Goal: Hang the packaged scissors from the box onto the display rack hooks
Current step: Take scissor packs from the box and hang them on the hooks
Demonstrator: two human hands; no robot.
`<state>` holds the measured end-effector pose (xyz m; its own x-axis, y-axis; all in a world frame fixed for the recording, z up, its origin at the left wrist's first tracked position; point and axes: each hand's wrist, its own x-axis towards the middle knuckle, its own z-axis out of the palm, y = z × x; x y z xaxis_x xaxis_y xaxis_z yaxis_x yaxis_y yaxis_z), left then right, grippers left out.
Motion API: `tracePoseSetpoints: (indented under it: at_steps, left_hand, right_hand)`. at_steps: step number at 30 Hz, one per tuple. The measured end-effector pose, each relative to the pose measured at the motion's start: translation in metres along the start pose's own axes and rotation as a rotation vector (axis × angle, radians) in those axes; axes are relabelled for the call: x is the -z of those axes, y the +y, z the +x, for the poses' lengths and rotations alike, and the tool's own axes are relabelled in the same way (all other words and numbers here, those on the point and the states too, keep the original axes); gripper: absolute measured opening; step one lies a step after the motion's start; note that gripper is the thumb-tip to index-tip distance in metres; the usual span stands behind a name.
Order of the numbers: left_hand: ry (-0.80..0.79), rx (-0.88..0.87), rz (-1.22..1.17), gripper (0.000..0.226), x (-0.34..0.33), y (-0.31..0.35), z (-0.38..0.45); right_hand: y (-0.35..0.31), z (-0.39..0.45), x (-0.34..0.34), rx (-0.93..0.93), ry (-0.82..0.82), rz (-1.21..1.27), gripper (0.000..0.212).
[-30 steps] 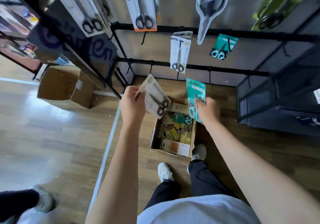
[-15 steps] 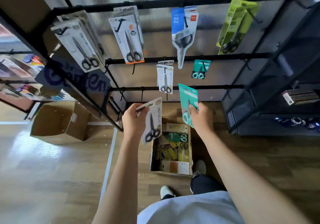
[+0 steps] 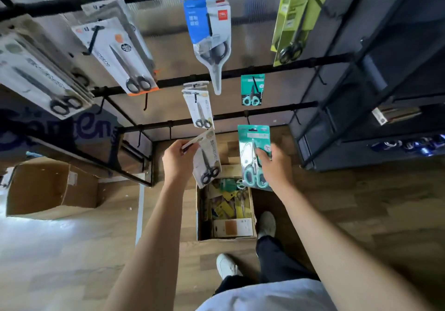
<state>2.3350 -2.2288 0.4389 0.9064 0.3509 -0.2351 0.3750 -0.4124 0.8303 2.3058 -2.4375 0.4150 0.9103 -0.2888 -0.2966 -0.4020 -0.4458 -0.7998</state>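
Wooden floor (image 3: 72, 262): open carton (image 3: 48, 190) beside rack (image 3: 240, 115).

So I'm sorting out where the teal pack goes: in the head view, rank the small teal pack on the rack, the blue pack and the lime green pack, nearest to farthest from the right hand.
1. Small teal pack, straight above the right hand on the lower row.
2. Blue pack, higher and to the left.
3. Lime green pack, top row, up and to the right.

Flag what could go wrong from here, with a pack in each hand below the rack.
The left hand pinches only the top corner of the white scissors pack, which hangs tilted and might slip into the cardboard box. The right hand holds the teal scissors pack; with both hands occupied, threading a hook may be awkward.
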Motion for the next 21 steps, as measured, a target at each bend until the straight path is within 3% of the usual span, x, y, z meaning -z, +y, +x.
tracePoseSetpoints:
  at_steps: [8, 12, 21]
  left_hand:
    - [-0.068, -0.061, 0.236, 0.016, -0.024, 0.02, 0.069]
    - [-0.119, -0.101, 0.329, 0.022, -0.032, 0.025, 0.098]
    - [-0.176, -0.053, 0.385, 0.025, -0.048, 0.023, 0.138]
  right_hand:
    - [0.006, 0.052, -0.002, -0.015, -0.077, -0.052, 0.016]
    - [0.01, 0.073, -0.002, -0.026, -0.144, -0.078, 0.025]
    - [0.026, 0.107, 0.002, -0.056, -0.161, -0.124, 0.028]
